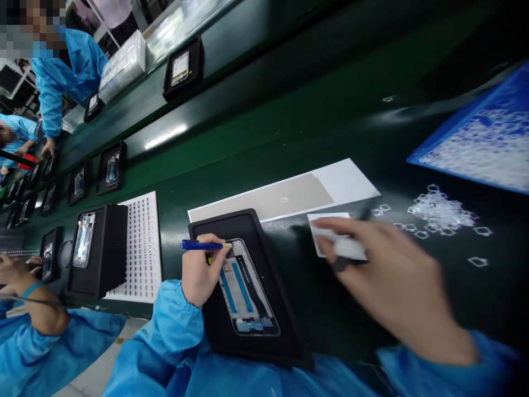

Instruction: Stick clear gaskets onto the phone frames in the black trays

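My left hand (pixel 200 273) is closed around a blue pen-like tool (pixel 202 245), its tip at the top edge of a phone frame (pixel 243 289) that lies in a black tray (pixel 248 286) in front of me. My right hand (pixel 392 281) is blurred by motion; its fingers pinch a dark slim tool (pixel 345 262) over a small white card (pixel 336 237) on the green belt. Scattered small clear square parts (pixel 440 212) lie just beyond that hand.
A long white sheet (pixel 289 193) lies past the tray. A blue bin (pixel 479 138) of clear parts stands at right. Left, a black block holding another phone frame (pixel 97 248) sits on a white perforated board (pixel 144 248). More trays line the belt; other blue-sleeved workers stand left.
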A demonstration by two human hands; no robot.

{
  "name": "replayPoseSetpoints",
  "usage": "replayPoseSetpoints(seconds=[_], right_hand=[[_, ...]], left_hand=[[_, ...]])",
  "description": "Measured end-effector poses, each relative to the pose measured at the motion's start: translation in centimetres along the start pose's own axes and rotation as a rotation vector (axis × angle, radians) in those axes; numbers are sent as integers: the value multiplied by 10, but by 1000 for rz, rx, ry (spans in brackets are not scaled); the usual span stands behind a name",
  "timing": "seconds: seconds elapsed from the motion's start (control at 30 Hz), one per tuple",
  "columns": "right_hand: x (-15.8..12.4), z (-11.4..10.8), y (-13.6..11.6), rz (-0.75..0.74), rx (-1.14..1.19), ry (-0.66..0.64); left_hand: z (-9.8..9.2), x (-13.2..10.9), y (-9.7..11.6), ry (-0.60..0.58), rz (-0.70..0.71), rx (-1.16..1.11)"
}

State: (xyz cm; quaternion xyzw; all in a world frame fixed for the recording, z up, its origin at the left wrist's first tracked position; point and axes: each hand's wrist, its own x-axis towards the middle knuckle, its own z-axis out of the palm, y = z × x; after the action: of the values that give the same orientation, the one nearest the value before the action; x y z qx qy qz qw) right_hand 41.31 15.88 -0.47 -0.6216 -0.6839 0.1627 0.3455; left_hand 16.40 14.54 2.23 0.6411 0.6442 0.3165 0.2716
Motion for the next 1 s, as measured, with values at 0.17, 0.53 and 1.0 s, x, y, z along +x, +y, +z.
replayPoseSetpoints(seconds=[0.17,0.53,1.0], right_hand=[[9,46,-38,-234,239,-215],[6,60,-37,-297,146,-215],[7,59,-37,-218,285,-238]], left_hand=[[2,8,0,-52,13,115],[4,10,7,-101,190,450],[-11,7,-16,86,217,49]])
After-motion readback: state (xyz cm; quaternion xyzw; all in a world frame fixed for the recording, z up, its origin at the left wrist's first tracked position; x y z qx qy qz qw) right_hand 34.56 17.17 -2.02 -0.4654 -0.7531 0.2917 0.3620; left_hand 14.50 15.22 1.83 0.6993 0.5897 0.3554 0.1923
